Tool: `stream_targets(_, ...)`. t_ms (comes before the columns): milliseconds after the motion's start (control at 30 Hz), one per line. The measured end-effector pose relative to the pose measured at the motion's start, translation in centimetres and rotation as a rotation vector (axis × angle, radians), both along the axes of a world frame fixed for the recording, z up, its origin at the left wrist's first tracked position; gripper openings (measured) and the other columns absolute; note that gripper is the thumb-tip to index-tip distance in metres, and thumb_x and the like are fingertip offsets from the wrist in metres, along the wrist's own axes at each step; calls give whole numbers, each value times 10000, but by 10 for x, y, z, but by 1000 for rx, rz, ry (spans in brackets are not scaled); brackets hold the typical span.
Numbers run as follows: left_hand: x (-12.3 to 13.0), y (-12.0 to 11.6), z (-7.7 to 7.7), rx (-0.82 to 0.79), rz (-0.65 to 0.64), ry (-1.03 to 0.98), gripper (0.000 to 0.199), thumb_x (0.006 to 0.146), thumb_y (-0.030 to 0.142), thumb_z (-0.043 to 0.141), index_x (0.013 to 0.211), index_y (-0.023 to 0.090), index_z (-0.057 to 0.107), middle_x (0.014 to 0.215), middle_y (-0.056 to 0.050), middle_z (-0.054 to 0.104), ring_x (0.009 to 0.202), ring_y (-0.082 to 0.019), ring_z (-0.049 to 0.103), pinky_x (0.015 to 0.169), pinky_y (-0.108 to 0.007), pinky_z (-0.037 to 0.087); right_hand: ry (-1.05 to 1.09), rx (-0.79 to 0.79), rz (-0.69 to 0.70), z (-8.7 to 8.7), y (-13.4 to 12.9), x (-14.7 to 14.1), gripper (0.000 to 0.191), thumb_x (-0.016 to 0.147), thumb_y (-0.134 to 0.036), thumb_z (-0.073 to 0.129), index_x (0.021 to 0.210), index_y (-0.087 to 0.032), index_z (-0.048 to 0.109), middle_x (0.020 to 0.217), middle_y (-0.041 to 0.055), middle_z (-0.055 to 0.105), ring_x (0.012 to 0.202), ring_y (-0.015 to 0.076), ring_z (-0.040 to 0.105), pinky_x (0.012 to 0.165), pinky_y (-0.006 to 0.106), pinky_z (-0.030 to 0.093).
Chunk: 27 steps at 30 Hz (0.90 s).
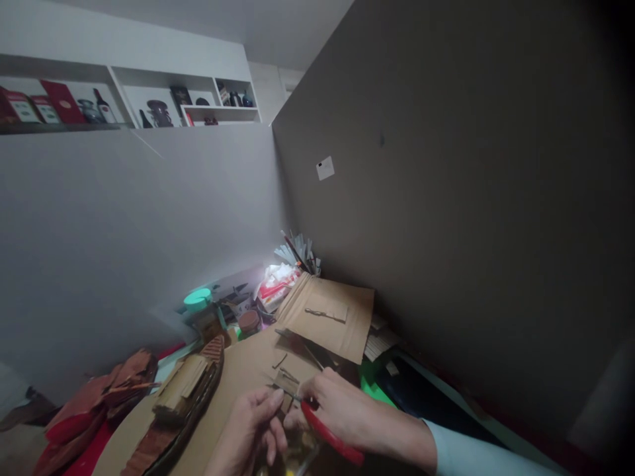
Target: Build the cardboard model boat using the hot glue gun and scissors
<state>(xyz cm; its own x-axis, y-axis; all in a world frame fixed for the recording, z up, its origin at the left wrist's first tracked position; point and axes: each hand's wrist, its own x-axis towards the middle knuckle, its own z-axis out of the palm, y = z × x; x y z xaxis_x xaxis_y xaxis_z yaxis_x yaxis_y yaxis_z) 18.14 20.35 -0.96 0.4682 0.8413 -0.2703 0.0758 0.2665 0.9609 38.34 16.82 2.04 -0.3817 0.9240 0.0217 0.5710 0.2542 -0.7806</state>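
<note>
My right hand (pixel 330 403) is closed around red-handled scissors (pixel 327 433), whose grip sticks out below the palm toward the lower right. Two thin grey metal edges reach forward and left from that hand, apart from each other. Thumb and forefinger of my left hand (pixel 258 416) pinch together right by the lower edge; what they hold is too small to make out. Just beyond the fingertips, small cut cardboard strips (pixel 286 375) lie on a brown cardboard sheet (pixel 248 367). Left of my hands rests a boat-shaped model (pixel 186 403) with a layered cardboard cabin.
Behind lies a folded cardboard piece (pixel 342 297) bearing a thin twisted strip. Reddish-brown crafted pieces (pixel 114 390) sit far left. A jar with a turquoise lid (pixel 198 299), a tissue pack (pixel 278 284) and a bundle of sticks (pixel 300 251) line the back. A dark partition (pixel 446 198) rises on the right.
</note>
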Motion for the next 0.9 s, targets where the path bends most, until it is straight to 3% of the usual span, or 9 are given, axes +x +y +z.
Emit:
stream_targets(200, 3, -7, 6, 92, 35, 5, 387, 914, 484, 651, 705, 163, 597, 436, 74, 594, 300, -46, 419, 338, -167, 286, 46, 3, 4, 4, -1, 3, 400, 807, -554, 697, 709, -167, 665, 562, -52, 473, 551, 103, 410, 489, 210, 312)
stream_targets(467, 3, -1, 2, 29, -68, 28, 350, 963, 446, 598, 768, 157, 619, 489, 90, 570, 339, -55, 452, 368, -183, 369, -12, 35, 6, 6, -3, 3, 424, 883, -517, 609, 642, -169, 631, 580, 1, 499, 689, 167, 495, 588, 244, 355)
stream_targets(667, 1, 5, -3, -1, -103, 10, 329, 948, 417, 629, 750, 155, 613, 495, 98, 525, 350, -47, 411, 361, -178, 326, -72, -17, 10, 3, 7, 9, 365, 793, -420, 706, 568, -148, 613, 487, -43, 360, 540, 126, 387, 507, 254, 297)
stream_targets(767, 2, 2, 4, 17, -46, -42, 273, 862, 398, 732, 818, 149, 630, 585, 72, 584, 392, -34, 418, 377, -163, 293, -17, -18, -39, 8, 9, 11, 377, 763, -417, 743, 567, -151, 560, 487, -50, 383, 509, 104, 363, 472, 239, 260)
stream_targets(900, 4, -8, 27, 86, 73, -87, 418, 693, 467, 861, 856, 137, 662, 655, 35, 617, 378, 11, 355, 365, -141, 157, 135, 16, -112, 20, 9, 12, 437, 847, -542, 671, 676, -154, 562, 558, -42, 460, 526, 99, 415, 487, 214, 290)
